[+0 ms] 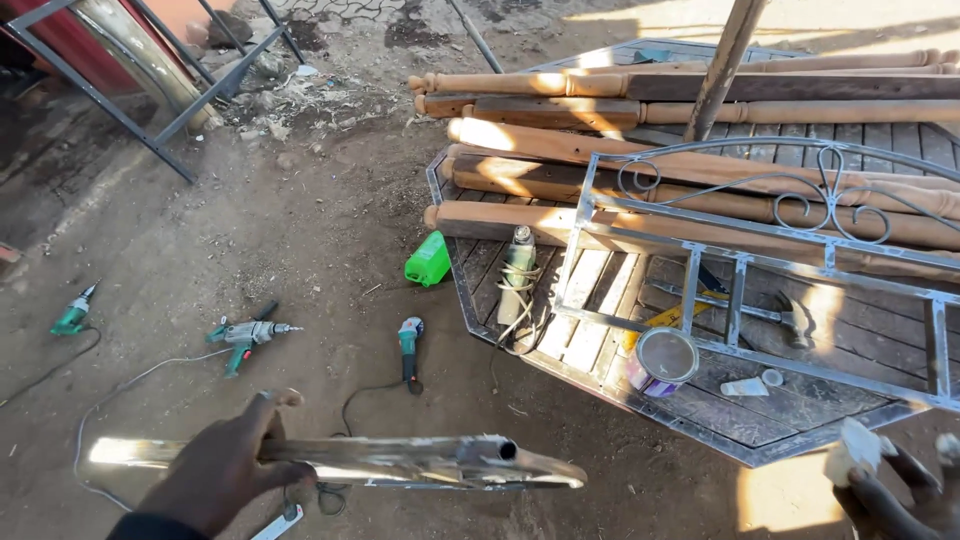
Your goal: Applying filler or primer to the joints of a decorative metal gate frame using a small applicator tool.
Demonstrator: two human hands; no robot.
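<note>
Sunlight is falling across a dirt yard where a person is working, seen from the head camera. The left hand (225, 465) is wrapping its fingers around a shiny metal tube piece (400, 462), gripping it near its left half; the piece is hanging level above the ground at the bottom of the view, with a short open pipe stub showing near its right end. The right hand (900, 490) is sitting in the bottom right corner, pinching a small pale lump (855, 450), possibly a wad of cloth or putty, though the view is too poor to tell which.

On the dirt ahead of the left hand, a green electric drill (245, 335) and a small angle grinder (410, 345) are lying near each other with their cables trailing. A green plastic container (428, 260) is resting just beside the edge of a wooden slatted platform (800, 415). A larger grinder (517, 272), an open paint tin (662, 360) and a hammer (790, 315) are lying on the platform, with turned wooden posts (700, 160) stacked behind. A metal frame with scrollwork (760, 260) is standing over them.
</note>
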